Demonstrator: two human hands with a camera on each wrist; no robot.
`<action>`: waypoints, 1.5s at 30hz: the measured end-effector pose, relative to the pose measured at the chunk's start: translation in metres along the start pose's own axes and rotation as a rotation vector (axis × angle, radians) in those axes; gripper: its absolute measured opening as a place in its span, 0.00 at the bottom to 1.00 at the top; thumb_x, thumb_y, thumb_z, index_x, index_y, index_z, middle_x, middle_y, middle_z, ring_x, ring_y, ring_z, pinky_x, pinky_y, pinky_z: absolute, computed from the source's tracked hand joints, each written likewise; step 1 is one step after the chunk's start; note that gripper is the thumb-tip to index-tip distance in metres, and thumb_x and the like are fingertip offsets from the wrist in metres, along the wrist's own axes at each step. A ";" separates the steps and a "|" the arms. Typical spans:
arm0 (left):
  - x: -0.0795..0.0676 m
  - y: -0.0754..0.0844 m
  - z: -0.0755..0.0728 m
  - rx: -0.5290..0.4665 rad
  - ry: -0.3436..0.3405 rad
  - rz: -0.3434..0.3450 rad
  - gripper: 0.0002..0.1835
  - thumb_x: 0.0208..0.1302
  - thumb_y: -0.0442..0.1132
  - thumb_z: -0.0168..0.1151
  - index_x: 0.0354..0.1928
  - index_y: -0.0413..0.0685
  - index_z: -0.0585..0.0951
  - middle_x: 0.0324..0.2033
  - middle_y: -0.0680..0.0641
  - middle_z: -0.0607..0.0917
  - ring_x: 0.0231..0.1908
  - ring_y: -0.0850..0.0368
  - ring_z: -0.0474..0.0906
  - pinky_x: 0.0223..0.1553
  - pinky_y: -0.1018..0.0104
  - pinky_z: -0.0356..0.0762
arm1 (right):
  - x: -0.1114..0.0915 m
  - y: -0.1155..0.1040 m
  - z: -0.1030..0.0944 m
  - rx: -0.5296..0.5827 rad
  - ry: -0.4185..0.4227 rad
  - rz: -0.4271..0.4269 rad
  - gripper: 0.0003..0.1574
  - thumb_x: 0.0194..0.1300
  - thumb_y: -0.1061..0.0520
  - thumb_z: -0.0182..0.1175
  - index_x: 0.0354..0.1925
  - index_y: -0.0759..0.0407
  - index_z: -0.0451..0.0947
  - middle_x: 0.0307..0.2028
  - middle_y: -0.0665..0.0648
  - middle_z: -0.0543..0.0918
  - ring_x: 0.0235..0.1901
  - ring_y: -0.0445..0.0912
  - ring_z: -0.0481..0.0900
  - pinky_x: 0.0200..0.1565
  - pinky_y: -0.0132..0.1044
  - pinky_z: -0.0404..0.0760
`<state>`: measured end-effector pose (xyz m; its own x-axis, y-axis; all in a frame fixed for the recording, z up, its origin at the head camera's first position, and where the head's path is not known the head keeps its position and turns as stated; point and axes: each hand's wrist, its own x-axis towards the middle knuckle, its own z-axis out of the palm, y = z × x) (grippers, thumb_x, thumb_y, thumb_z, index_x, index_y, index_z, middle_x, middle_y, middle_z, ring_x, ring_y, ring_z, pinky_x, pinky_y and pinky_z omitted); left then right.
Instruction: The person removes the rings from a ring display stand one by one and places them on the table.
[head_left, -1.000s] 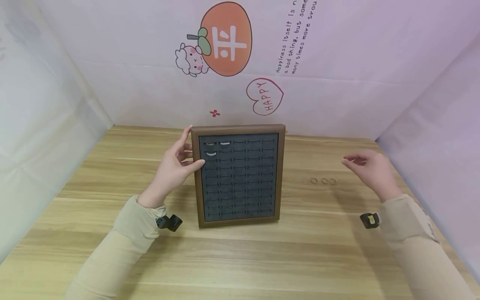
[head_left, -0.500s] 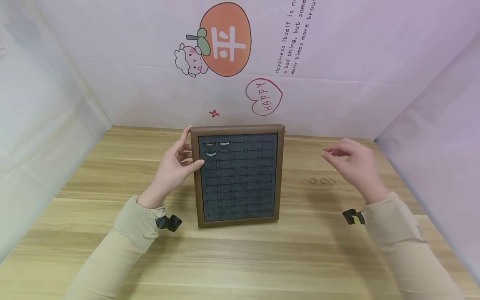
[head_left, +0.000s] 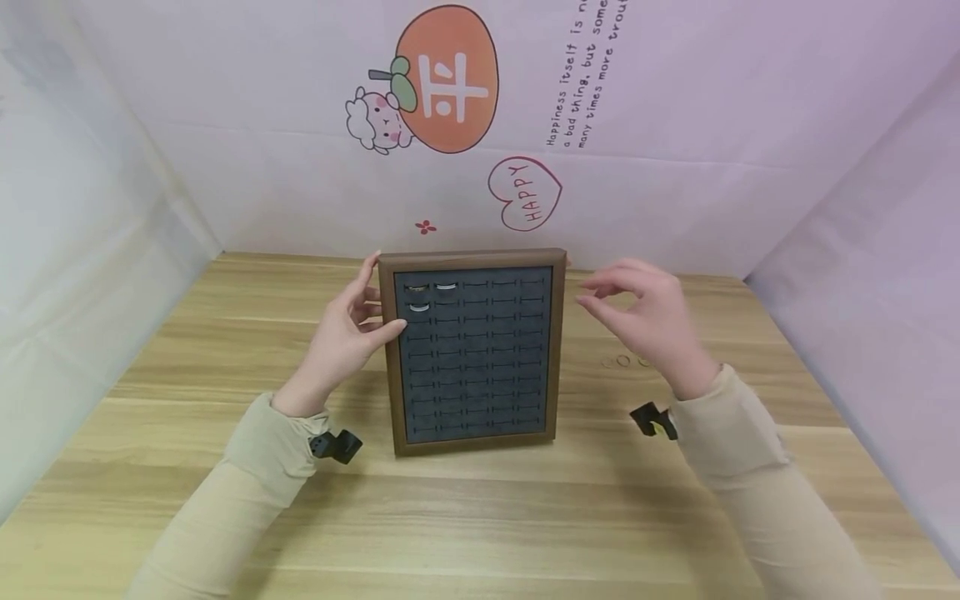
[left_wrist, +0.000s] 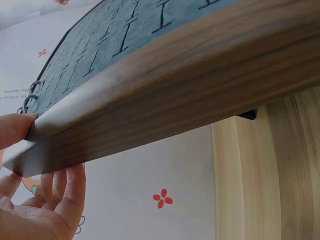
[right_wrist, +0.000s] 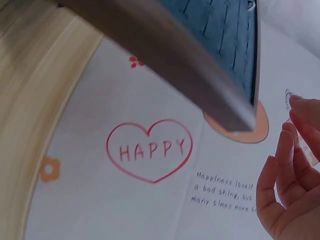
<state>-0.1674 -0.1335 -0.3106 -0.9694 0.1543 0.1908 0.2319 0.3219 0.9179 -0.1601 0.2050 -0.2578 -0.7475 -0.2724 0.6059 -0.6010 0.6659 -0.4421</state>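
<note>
My left hand (head_left: 341, 342) grips the upper left side of a wood-framed ring display board (head_left: 387, 375), thumb on the front and fingers behind. The board stands propped up on the table, with rows of slits in its grey padding. A gold-toned ring (head_left: 416, 288) and a silver ring (head_left: 446, 287) sit in the top row, and another silver ring (head_left: 419, 308) sits below the first. Right of the board, my right hand (head_left: 645, 317) is raised, thumb and index finger pinched together. A small ring (right_wrist: 288, 96) shows at those fingertips in the right wrist view.
Several thin rings (head_left: 623, 361) lie in a row on the wooden table (head_left: 480, 525), partly covered by the right hand. Behind stands a white printed cloth backdrop (head_left: 300, 183), with pale cloth walls on both sides.
My right hand has moved left toward the board, fingertips still pinched, and now overlaps part of the row of rings. The left hand and the board have stayed in place.
</note>
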 end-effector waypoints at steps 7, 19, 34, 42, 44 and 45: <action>0.000 0.000 0.000 -0.003 -0.001 0.013 0.49 0.59 0.28 0.63 0.74 0.68 0.47 0.46 0.41 0.72 0.46 0.49 0.75 0.53 0.58 0.77 | 0.012 -0.020 0.019 0.112 -0.022 -0.046 0.10 0.50 0.69 0.69 0.35 0.64 0.85 0.34 0.57 0.84 0.32 0.45 0.79 0.39 0.22 0.75; 0.000 -0.001 0.000 -0.016 -0.004 0.017 0.49 0.59 0.27 0.62 0.74 0.69 0.48 0.45 0.43 0.72 0.45 0.51 0.75 0.49 0.69 0.78 | 0.026 -0.046 0.053 0.160 -0.088 -0.154 0.10 0.50 0.67 0.70 0.35 0.64 0.84 0.35 0.57 0.84 0.31 0.46 0.80 0.38 0.37 0.81; -0.001 0.001 0.000 0.000 -0.015 0.003 0.49 0.60 0.30 0.62 0.74 0.72 0.47 0.48 0.39 0.73 0.48 0.47 0.75 0.56 0.53 0.75 | 0.035 -0.069 0.081 0.049 -0.153 -0.061 0.10 0.56 0.61 0.68 0.39 0.60 0.84 0.37 0.54 0.83 0.34 0.45 0.79 0.39 0.36 0.80; -0.001 0.001 0.000 -0.005 -0.015 0.000 0.49 0.60 0.30 0.62 0.74 0.71 0.47 0.48 0.38 0.72 0.48 0.46 0.75 0.57 0.50 0.74 | 0.041 -0.075 0.089 -0.055 -0.151 -0.005 0.09 0.57 0.60 0.67 0.39 0.59 0.85 0.36 0.54 0.83 0.34 0.44 0.79 0.38 0.36 0.79; -0.001 0.000 0.000 -0.002 -0.015 0.002 0.48 0.61 0.30 0.62 0.74 0.71 0.47 0.48 0.38 0.72 0.48 0.46 0.75 0.57 0.50 0.74 | 0.041 -0.076 0.091 -0.073 -0.146 0.001 0.09 0.57 0.60 0.67 0.39 0.59 0.85 0.36 0.54 0.83 0.34 0.44 0.79 0.38 0.36 0.80; -0.001 0.000 -0.001 -0.002 -0.015 0.004 0.48 0.61 0.30 0.62 0.74 0.71 0.47 0.48 0.38 0.72 0.48 0.46 0.75 0.57 0.50 0.74 | 0.041 -0.076 0.091 -0.084 -0.145 0.003 0.09 0.57 0.60 0.67 0.39 0.59 0.85 0.36 0.54 0.83 0.34 0.44 0.80 0.38 0.36 0.80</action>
<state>-0.1664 -0.1341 -0.3101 -0.9672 0.1694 0.1894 0.2357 0.3195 0.9178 -0.1707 0.0796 -0.2594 -0.7861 -0.3634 0.5000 -0.5772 0.7209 -0.3836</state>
